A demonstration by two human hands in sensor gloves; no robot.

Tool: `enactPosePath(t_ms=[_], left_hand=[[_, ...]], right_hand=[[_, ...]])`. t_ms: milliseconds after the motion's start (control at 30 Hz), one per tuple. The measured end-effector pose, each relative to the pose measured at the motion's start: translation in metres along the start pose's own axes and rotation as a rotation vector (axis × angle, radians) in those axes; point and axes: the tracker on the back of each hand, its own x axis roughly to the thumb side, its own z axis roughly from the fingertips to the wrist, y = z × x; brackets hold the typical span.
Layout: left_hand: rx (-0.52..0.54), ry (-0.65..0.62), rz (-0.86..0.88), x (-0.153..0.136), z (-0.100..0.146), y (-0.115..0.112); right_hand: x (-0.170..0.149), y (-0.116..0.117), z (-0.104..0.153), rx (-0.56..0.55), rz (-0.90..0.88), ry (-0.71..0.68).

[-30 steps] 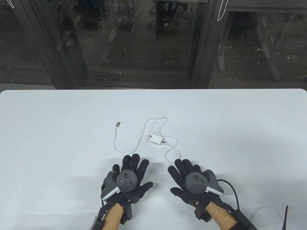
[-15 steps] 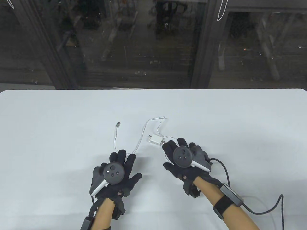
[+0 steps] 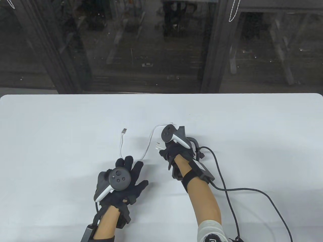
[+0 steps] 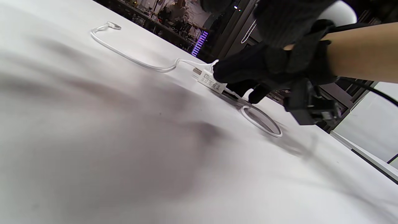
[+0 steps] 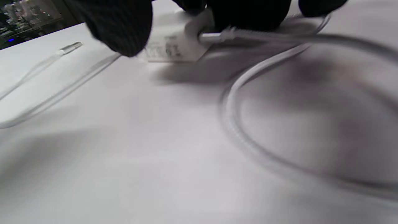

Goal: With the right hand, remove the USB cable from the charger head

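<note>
The right hand (image 3: 174, 151) is positioned at the centre of the table view, directly over the charger head (image 3: 159, 147). Its fingers (image 4: 236, 70) are curled down onto the white charger head, gripping it; only the prong end protrudes to the left of the glove. In the right wrist view, the USB cable (image 5: 267, 37) plug is seated in the charger head (image 5: 174, 46), with the cable looping across the table (image 3: 63, 121) toward the lower right of that frame. The free USB connector (image 3: 124, 130) lies left of centre, well apart from the charger head. The left hand (image 3: 121, 181) rests flat on the table at lower centre-left, fingers spread and released, with fingertips touching or just beside a low bend of the cable; contact cannot be confirmed.
</note>
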Motion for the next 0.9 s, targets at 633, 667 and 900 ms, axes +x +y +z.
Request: enactPosePath(t_ms=[633, 667, 900], left_hand=[[-0.035, -0.008, -0.031, 0.003, -0.008, -0.006], [-0.044, -0.010, -0.035, 0.004, -0.009, -0.007], [-0.090, -0.008, -0.052, 0.006, -0.010, -0.015]], right_hand=[[0.004, -0.026, 0.052, -0.307, 0.245, -0.286], [0.003, -0.031, 0.063, -0.328, 0.250, -0.303], [-0.011, -0.046, 0.133, -0.425, 0.174, -0.425]])
